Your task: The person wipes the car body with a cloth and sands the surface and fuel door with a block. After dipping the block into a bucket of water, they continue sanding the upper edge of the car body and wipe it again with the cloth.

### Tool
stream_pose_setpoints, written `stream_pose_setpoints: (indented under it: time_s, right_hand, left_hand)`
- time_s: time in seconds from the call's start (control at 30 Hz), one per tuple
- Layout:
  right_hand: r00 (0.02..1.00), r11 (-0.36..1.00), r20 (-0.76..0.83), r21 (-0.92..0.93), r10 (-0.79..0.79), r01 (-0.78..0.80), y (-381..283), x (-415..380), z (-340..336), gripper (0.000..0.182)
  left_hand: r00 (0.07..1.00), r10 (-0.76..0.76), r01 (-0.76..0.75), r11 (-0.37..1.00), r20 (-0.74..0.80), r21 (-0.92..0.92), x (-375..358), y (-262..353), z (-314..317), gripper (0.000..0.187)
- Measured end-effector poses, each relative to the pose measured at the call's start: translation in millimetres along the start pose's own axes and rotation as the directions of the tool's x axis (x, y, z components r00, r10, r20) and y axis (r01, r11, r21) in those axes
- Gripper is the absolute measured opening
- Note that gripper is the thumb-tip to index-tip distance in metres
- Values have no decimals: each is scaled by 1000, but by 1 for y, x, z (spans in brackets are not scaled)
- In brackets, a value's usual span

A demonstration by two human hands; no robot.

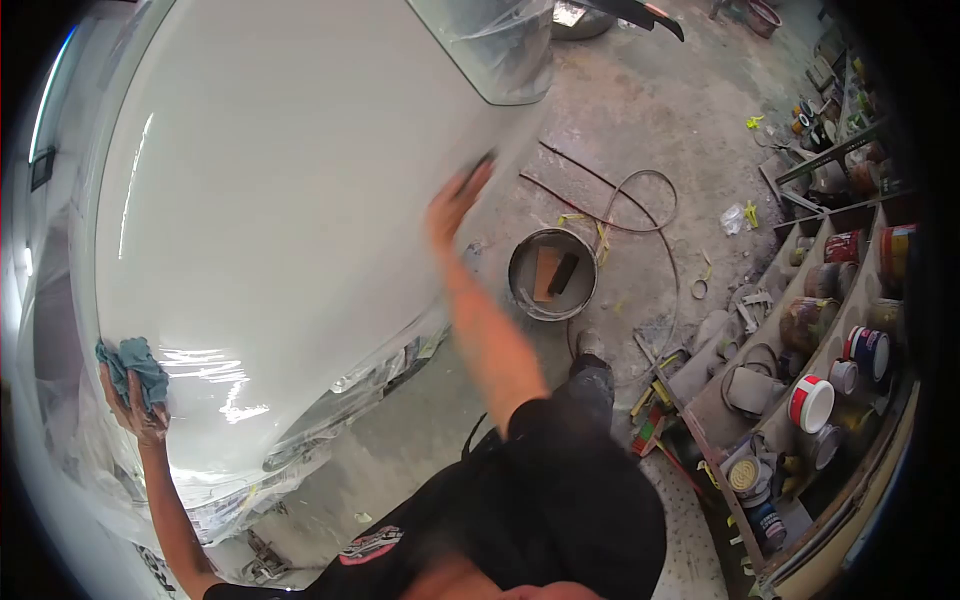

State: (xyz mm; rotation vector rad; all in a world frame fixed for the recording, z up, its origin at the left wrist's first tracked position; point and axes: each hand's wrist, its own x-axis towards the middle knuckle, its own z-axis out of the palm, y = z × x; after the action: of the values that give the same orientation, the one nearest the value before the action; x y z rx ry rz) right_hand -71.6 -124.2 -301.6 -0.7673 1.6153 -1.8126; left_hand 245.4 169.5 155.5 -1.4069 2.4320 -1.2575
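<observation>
The left hand (135, 412) clasps a blue-green cloth (143, 367) in its grip at the pale panel's (280, 200) left edge, while the right hand's (453, 210) grip closes round a blurred dark block (483, 164) at the opposite side, the bucket (522, 262) standing nearby, presumably for easy reach.

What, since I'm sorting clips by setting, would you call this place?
Probably a vehicle paint or body shop: a large, glossy pale panel with clear plastic sheeting along its edge, and cans, some stained, crowding the compartments at the right of the view.
</observation>
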Motion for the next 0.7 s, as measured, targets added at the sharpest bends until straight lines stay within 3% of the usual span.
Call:
stream_pose_setpoints:
  time_s: [0.03, 0.13, 0.17, 0.2, 0.23, 0.27, 0.3, 0.4, 0.43, 0.47, 0.53, 0.57, 0.63, 0.67, 0.7]
  right_hand:
    - [999, 998, 17, -23, -50, 50, 0, -54, -1, 66]
    - [994, 1000, 110, 7, 9, -10, 7, -91, -11, 67]
    - [991, 993, 63, -12, -118, 119, 39, -39, -1, 68]
    - [995, 991, 28, -88, -94, 97, 57, 21, 3, 68]
    - [945, 913, 8, -253, -328, 319, 97, 86, 13, 68]
    - [996, 994, 55, -92, 67, -62, 44, 131, -8, 68]
    - [993, 995, 66, -40, 95, -92, 37, 160, -14, 67]
    - [998, 999, 46, -18, 40, -39, 15, 85, -22, 68]
    - [999, 1000, 45, -17, -4, 5, 24, 24, -18, 67]
    - [984, 982, 28, -66, -174, 176, 33, -44, -14, 67]
    - [974, 987, 162, -59, 155, -148, 10, -189, -18, 71]
    - [915, 947, 244, -67, 321, -314, -7, -237, -27, 72]
    - [963, 995, 250, -43, 99, -91, 11, -210, -29, 73]
    - [940, 977, 269, -21, 210, -212, -1, -165, -34, 74]
    - [969, 995, 228, 6, 95, -99, 23, -120, -25, 76]
  left_hand:
    - [1000, 10, -10, 1000, -9, 12, 2, 0, 1, 61]
    - [999, 37, -37, 999, -24, 40, 3, -4, 5, 60]
    - [999, 26, -25, 999, -27, 42, -1, -5, 5, 60]
    - [999, 15, -14, 999, -31, 45, -5, -7, 5, 61]
    - [999, 20, -19, 999, -36, 31, -10, -9, 7, 61]
    - [999, 24, -23, 1000, -43, 18, -13, -12, 8, 61]
    - [999, 30, -30, 999, -39, 16, -12, -13, 7, 62]
    - [999, 43, -42, 999, -28, 12, -7, -14, 4, 63]
    - [999, 39, -38, 999, -34, 14, -5, -12, 6, 63]
    - [998, 44, -43, 999, -42, 7, -4, -11, 6, 63]
    - [997, 47, -51, 997, -67, -60, 6, -6, 8, 63]
    - [997, 44, -47, 998, -63, -49, 6, -5, 7, 63]
    - [998, 36, -35, 999, -44, 20, 1, -6, 4, 63]
    - [997, 66, -65, 997, -25, 44, 2, -5, 1, 61]
    - [995, 101, -100, 993, -18, 60, 7, -3, 2, 59]
